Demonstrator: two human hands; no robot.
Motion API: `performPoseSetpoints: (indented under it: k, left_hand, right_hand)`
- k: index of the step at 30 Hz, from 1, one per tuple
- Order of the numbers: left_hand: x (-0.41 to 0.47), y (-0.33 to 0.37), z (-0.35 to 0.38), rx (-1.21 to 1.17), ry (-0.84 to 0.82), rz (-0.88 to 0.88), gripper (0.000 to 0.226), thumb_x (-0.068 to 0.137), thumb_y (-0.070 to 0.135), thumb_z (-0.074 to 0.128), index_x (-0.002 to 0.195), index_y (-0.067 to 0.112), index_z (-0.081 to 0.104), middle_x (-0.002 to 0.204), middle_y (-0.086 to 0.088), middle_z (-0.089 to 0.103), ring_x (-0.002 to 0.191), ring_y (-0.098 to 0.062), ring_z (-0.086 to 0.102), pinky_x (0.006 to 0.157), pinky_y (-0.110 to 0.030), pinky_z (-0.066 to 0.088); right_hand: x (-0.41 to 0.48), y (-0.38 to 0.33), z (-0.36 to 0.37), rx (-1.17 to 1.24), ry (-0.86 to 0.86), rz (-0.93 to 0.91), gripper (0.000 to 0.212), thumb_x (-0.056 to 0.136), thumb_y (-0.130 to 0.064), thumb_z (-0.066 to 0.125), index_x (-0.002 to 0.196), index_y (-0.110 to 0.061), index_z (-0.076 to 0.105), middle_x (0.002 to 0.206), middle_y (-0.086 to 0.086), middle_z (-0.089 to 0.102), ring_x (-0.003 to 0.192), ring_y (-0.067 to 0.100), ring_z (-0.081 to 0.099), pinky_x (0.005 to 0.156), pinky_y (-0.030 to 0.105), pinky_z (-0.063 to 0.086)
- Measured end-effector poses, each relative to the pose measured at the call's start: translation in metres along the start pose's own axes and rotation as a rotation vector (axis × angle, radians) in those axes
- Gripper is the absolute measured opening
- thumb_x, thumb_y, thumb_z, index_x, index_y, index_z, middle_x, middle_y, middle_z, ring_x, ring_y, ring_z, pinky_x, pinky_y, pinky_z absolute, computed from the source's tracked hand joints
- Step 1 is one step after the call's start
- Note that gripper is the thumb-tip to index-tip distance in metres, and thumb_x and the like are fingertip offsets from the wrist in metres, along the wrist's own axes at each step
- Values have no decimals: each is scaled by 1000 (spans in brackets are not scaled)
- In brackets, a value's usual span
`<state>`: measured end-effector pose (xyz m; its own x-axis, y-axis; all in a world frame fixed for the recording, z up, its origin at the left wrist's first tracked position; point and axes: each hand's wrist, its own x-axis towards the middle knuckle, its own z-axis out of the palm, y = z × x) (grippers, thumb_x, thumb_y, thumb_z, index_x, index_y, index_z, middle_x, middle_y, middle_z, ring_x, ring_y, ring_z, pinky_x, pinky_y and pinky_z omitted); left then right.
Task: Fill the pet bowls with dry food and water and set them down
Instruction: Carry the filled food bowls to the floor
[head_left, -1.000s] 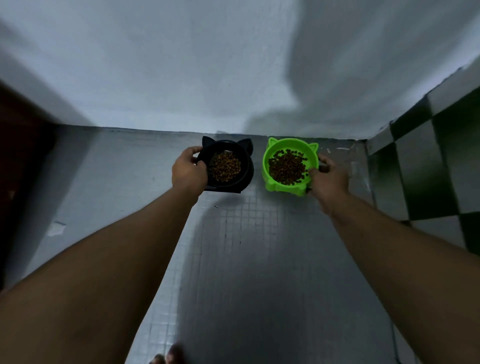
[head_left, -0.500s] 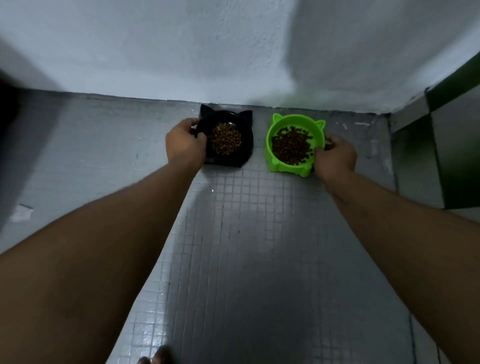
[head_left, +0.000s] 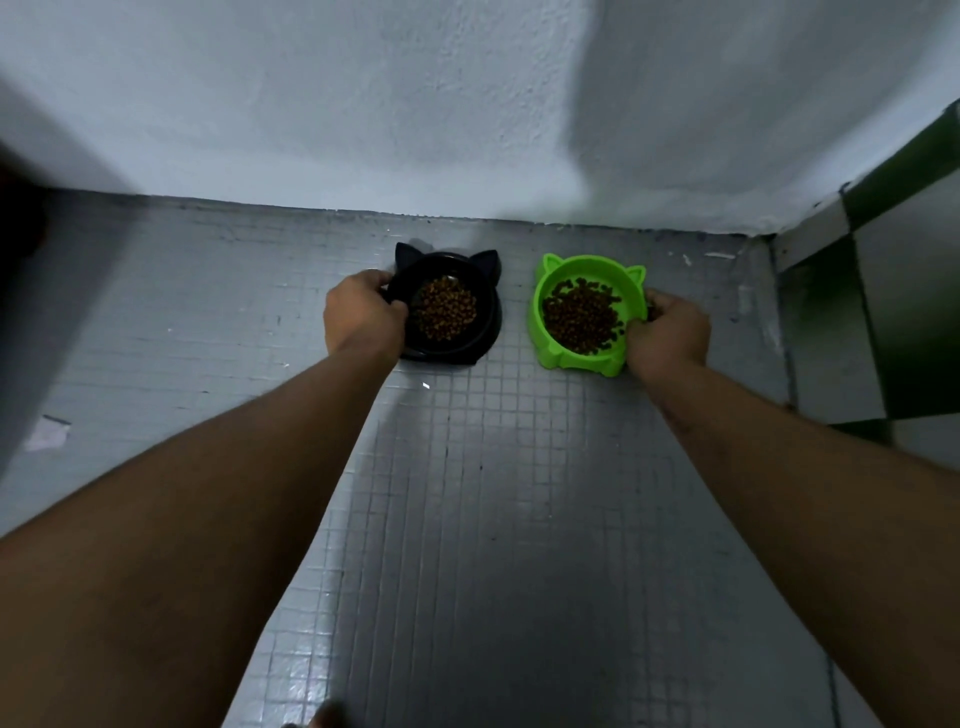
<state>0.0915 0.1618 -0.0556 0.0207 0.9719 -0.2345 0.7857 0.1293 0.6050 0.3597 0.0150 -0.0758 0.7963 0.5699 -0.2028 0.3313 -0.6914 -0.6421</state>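
Two cat-eared pet bowls rest on the grey tiled floor near the white wall. The black bowl (head_left: 483, 270) on the left holds brown dry food, and my left hand (head_left: 361, 317) grips its left rim. To its right, the green bowl (head_left: 574, 267) holds darker dry food; my right hand (head_left: 667, 335) grips its right rim with fingers curled over the edge. A narrow gap of floor separates the two bowls. No water is visible in either bowl.
A white wall (head_left: 467, 114) stands just behind the bowls. A green and white checkered wall (head_left: 893, 312) closes the right side. Small-tiled floor (head_left: 493, 519) stretches toward me. A pale scrap (head_left: 49, 431) lies at the left. My toes (head_left: 324, 717) show at the bottom edge.
Both bowls have come down from slightly above the floor and now rest on the tiles. My hands stay on their rims. The view has tilted further down.
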Motion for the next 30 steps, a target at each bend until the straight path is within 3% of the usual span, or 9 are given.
performPoseSetpoints:
  k: [6,10,13,16,18,23,30]
  left_hand:
    - [-3,6,-9,-42,-41,-16,49,89,24,74,136,17,64,121,-8,73,105,-23,71,94,-40,60]
    - [-11,18,-26,17,-46,3,55,91,36,72,140,14,60,131,-11,68,116,-28,66,98,-41,56]
    - [-40,46,-61,96,-148,63,59,93,34,73,144,13,55,137,-14,64,124,-28,62,97,-35,51]
    - [-74,80,-110,171,-270,182,56,92,31,75,143,16,56,134,-13,65,121,-28,62,87,-30,46]
    - [-107,121,-165,177,-329,214,54,91,31,75,141,17,58,132,-12,65,119,-27,63,89,-30,47]
    - [-180,204,-279,76,-360,202,54,91,35,75,140,20,59,132,-7,65,121,-23,62,103,-39,51]
    - [-264,295,-436,8,-338,287,50,91,38,75,138,29,60,128,2,65,108,-10,62,89,-24,45]
  right_hand:
    - [-2,-7,-7,-74,-29,11,34,85,-16,63,117,-10,71,109,15,73,101,33,68,88,37,53]
    - [-2,-24,-18,-116,-112,103,61,87,-28,68,142,-6,51,138,18,58,127,34,55,108,37,43]
    - [-24,-50,-51,-142,-143,163,68,85,-31,67,145,-9,45,144,18,51,130,36,52,106,38,45]
    - [-64,-97,-95,-123,-184,167,61,88,-30,65,142,-7,46,144,19,51,130,36,51,105,38,46]
    - [-97,-144,-150,-136,-216,136,61,88,-28,64,143,-9,48,145,17,51,131,34,50,106,36,43]
    - [-164,-229,-260,-24,-252,19,49,89,-26,66,135,-12,54,135,12,58,122,28,56,97,29,43]
    - [-254,-325,-420,121,-196,-100,44,93,-21,64,136,-20,53,132,4,58,115,17,57,98,29,47]
